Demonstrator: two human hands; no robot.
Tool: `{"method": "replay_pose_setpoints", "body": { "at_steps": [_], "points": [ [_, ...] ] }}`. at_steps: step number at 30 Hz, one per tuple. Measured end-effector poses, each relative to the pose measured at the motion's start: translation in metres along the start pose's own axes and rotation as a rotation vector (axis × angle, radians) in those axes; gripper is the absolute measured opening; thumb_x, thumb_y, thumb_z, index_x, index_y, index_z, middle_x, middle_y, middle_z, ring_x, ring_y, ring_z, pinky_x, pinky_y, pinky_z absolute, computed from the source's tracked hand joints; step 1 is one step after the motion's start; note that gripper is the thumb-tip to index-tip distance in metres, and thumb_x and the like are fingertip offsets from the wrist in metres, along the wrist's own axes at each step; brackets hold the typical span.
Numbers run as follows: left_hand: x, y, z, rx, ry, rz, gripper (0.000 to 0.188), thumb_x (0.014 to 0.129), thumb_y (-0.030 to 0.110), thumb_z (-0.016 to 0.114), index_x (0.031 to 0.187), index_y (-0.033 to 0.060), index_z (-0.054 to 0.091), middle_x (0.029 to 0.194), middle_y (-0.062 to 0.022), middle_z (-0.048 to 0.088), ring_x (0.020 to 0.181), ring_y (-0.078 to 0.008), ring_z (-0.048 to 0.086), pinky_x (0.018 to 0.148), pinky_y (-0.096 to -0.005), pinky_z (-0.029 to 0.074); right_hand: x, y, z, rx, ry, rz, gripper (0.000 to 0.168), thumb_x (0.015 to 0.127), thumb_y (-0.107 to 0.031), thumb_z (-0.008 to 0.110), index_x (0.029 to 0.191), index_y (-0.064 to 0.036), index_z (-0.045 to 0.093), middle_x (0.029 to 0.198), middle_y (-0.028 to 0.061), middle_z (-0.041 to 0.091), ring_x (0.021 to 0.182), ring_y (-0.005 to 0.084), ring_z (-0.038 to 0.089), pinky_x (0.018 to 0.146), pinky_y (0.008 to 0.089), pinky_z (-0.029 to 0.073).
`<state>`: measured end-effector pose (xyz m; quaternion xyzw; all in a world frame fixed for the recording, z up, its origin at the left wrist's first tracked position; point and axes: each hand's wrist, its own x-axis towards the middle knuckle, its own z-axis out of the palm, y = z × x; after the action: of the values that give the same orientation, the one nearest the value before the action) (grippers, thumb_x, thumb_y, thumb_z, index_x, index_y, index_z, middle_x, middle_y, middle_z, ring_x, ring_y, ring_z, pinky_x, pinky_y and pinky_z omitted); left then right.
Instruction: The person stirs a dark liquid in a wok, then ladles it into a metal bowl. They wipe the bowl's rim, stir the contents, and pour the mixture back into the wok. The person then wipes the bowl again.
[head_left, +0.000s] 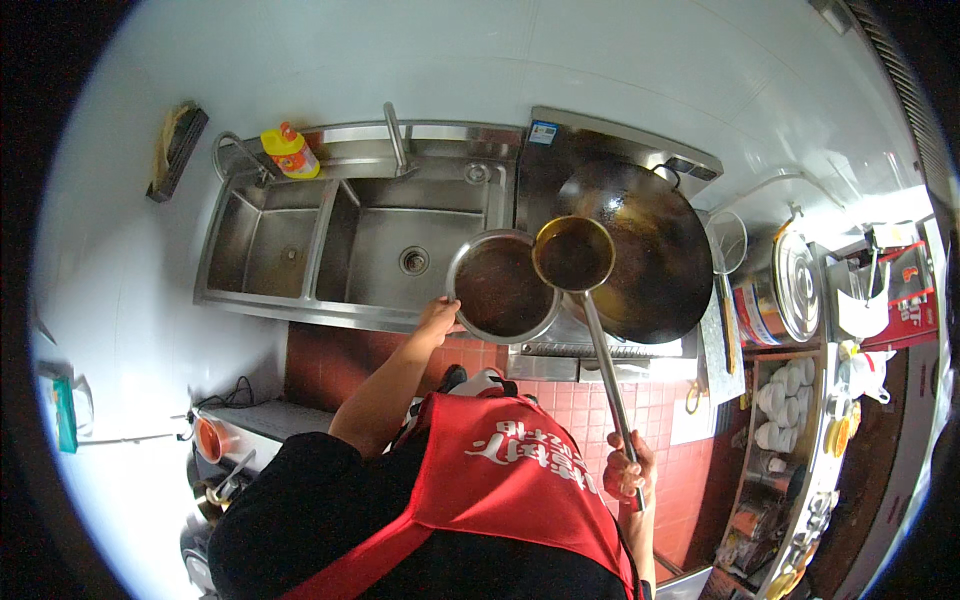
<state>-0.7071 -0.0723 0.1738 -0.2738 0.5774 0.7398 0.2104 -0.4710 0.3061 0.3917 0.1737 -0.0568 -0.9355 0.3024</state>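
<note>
My left hand (438, 321) grips the rim of a round metal pot (504, 286) with dark contents, held between the sink and the stove. In my right hand (630, 466) is the long metal handle of a ladle (574, 253). The ladle's bowl holds brown liquid and overlaps the pot's right rim and the wok's left side. Behind it, a large dark wok (660, 255) rests on the stove, its inside shiny and brownish. Whether the ladle touches the pot cannot be told.
A double steel sink (420, 225) with taps stands at the left, a yellow pump bottle (291, 152) behind it. Right of the wok are a wire strainer (727, 241) and a lidded metal pot (796, 286). Shelves at the right hold stacked white bowls (786, 412).
</note>
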Motion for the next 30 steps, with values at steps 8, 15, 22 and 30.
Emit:
{"method": "replay_pose_setpoints", "body": {
  "at_steps": [8, 15, 22, 30],
  "points": [
    [0.006, -0.002, 0.001, 0.004, 0.045, -0.002, 0.031, 0.096, 0.017, 0.053, 0.123, 0.0024, 0.053, 0.115, -0.0122, 0.061, 0.096, -0.0264, 0.065, 0.077, -0.0460, 0.061, 0.004, 0.003, -0.013, -0.117, 0.213, 0.129, 0.039, 0.101, -0.043, 0.038, 0.106, -0.006, 0.049, 0.060, -0.0011, 0.044, 0.037, 0.0073, 0.040, 0.031, 0.0262, 0.037],
    [0.018, -0.010, -0.004, -0.002, -0.018, 0.003, 0.036, 0.094, 0.018, 0.056, 0.126, 0.0010, 0.051, 0.118, -0.0139, 0.060, 0.097, -0.0291, 0.064, 0.073, -0.0443, 0.061, 0.037, 0.004, 0.008, -0.649, 0.518, 0.090, 0.034, 0.100, -0.042, 0.042, 0.096, -0.009, 0.050, 0.053, -0.0018, 0.038, 0.034, 0.0076, 0.033, 0.030, 0.0220, 0.026],
    [0.024, -0.014, -0.005, 0.002, 0.013, 0.004, 0.037, 0.094, 0.018, 0.055, 0.126, 0.0009, 0.048, 0.121, -0.0150, 0.058, 0.096, -0.0301, 0.065, 0.071, -0.0404, 0.061, 0.049, 0.016, 0.026, -1.216, 0.671, 0.006, 0.032, 0.100, -0.038, 0.043, 0.092, -0.007, 0.049, 0.053, 0.0012, 0.041, 0.037, 0.0115, 0.036, 0.033, 0.0277, 0.030],
    [0.009, 0.006, 0.004, 0.126, 0.090, -0.078, 0.036, 0.095, 0.018, 0.055, 0.124, -0.0020, 0.049, 0.123, -0.0191, 0.057, 0.093, -0.0309, 0.066, 0.063, -0.0371, 0.062, 0.030, 0.034, 0.034, -1.991, 0.834, -0.106, 0.028, 0.094, -0.024, 0.053, 0.081, 0.000, 0.047, 0.057, 0.0172, 0.050, 0.051, 0.0254, 0.054, 0.050, 0.0415, 0.041]
  ]
}}
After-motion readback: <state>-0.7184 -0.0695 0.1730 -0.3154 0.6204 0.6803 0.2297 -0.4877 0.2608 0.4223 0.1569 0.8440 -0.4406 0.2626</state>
